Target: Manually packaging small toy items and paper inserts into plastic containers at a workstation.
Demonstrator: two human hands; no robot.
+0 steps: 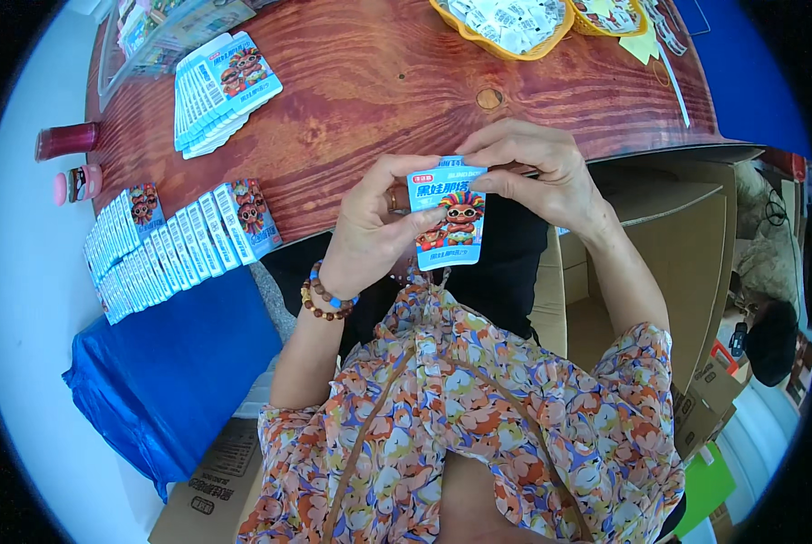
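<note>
A small light-blue card box (449, 238) printed with cartoon figures is held up in front of my chest, past the table's near edge. My left hand (376, 218) grips it from the left, thumb across its front. At its top end, the fingers of my right hand (535, 170) pinch the upper flap. Whether anything is inside the box cannot be seen. A fanned stack of flat blue boxes (225, 91) lies on the table at the upper left. Rows of filled-out blue boxes (175, 245) stand on edge at the left.
Yellow baskets (506, 36) with small white packets stand at the table's far side. A clear plastic bin (152, 45) sits at the far left. Two jars (78, 184) are by the left wall. An open cardboard carton (642, 263) stands right of my lap, a blue-covered block (175, 372) to the left.
</note>
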